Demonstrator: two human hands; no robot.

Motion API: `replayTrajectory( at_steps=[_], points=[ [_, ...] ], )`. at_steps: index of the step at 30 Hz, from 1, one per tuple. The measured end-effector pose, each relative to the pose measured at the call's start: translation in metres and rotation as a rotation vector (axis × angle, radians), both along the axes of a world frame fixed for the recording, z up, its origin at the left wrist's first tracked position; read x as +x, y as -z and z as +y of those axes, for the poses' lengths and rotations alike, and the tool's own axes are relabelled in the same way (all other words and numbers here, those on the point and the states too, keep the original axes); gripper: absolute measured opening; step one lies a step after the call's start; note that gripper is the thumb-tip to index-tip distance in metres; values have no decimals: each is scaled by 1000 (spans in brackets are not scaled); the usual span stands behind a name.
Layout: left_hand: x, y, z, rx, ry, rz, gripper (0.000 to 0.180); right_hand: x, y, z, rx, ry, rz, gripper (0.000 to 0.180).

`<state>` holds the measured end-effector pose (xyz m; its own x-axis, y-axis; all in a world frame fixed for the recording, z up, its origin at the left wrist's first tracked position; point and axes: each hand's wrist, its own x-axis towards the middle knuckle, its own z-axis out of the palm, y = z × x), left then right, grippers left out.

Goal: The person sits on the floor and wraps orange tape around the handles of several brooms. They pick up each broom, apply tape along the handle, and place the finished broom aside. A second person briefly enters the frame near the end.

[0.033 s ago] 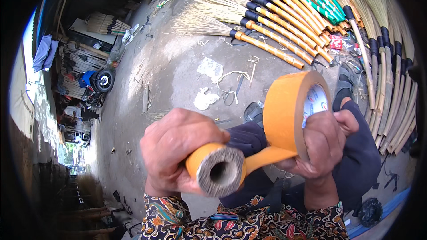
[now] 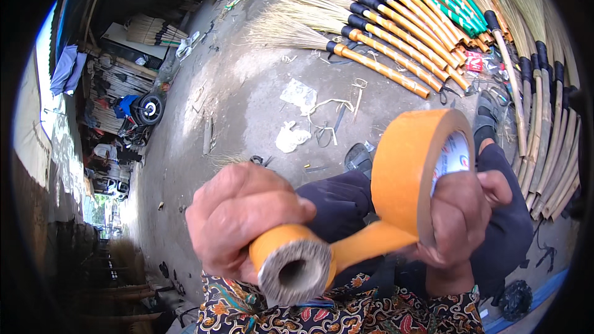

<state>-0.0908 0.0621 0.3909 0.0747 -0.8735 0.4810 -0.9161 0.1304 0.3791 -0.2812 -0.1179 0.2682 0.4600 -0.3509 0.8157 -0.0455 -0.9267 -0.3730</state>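
My left hand [image 2: 244, 219] is closed round a hollow bamboo stick [image 2: 269, 279], its rough cut end facing me. Orange tape covers the stick's side just behind that end; its far part is hidden by my hand. A stretched strip of orange tape [image 2: 371, 246] runs from the stick to a wide tape roll [image 2: 401, 167]. The roll is held upright by my right hand [image 2: 461, 216], fingers hooked into its white-lined core with the thumb outside.
Finished brooms [image 2: 383, 74] with orange-wrapped handles lie fanned at the far right, beside green-striped ones [image 2: 455, 15]. Bare-handled brooms [image 2: 544, 130] lie at the right edge. Plastic scraps [image 2: 291, 137] and string litter the concrete floor. A motorbike wheel [image 2: 148, 109] shows at the left.
The bamboo stick has come slightly down and left with my left hand. The tape roll has shifted right and a little down, and the strip between them looks longer.
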Motion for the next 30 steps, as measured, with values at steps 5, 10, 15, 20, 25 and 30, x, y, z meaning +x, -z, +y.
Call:
replayTrajectory(
  at_steps=[5, 10, 15, 20, 25, 30],
  points=[
    [-26, -36, 21, -33, 47, 28, 19, 2, -18, 30, -33, 101, -328, 19],
    [-25, -41, 33, 13, 141, 129, 16, 23, -15, 45, -82, 176, -446, 19],
    [-51, -51, 24, 53, -26, 184, 37, 23, -17, 50, -104, 165, -394, 21],
    [-52, -32, 0, -126, -40, 98, 44, 4, -15, 34, -129, 177, -337, 26],
    [-7, -13, -29, -271, -134, 4, 83, -16, -8, 4, -72, 170, -138, 31],
    [14, -2, -132, -5, 12, -340, 59, -15, 10, -43, 241, 141, 40, 50]
  ],
)
